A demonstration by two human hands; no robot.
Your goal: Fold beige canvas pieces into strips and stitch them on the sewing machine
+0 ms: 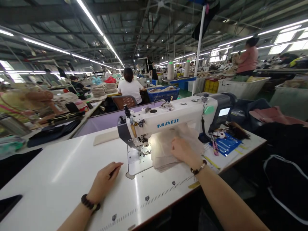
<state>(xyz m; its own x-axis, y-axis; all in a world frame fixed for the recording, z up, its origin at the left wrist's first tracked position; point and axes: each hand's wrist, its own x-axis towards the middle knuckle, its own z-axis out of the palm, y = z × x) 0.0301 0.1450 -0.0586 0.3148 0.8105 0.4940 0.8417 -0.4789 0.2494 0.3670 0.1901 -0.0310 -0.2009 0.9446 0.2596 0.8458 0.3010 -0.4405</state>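
where the right hand (181, 149) bears down on a stack of beige fabric pieces (161, 155), its fingers are bent and their tips rest on the upper face; whether they pinch the top piece or only press it cannot be told. the stack lies beneath the arm of a white sewing machine (149, 121), to the right of the needle area, its layers slightly out of line at the near edge.

the left hand (106, 176) is loosely curled over the white table (72, 160), thumb and forefinger drawn together, and nothing is seen between them. it is near the metal needle plate (137, 166) but apart from it and from the stack. a dark beaded bracelet (90, 202) is worn on the left wrist.

along the near edge of the table runs a printed ruler scale (160, 193). a flat beige piece (106, 137) lies to the left of the machine head. right of the machine are a pink-handled tool (215, 147), a blue packet (226, 141) and a yellow strip (211, 162). the small display (224, 112) is lit.

beyond the machine, a thread cone (170, 71) stands on a stand, a person in a white top (130, 86) sits facing away, and a blue crate (163, 94) holds cloth. far right, a person in a pink top (247, 61) stands behind a pale bin (243, 88).
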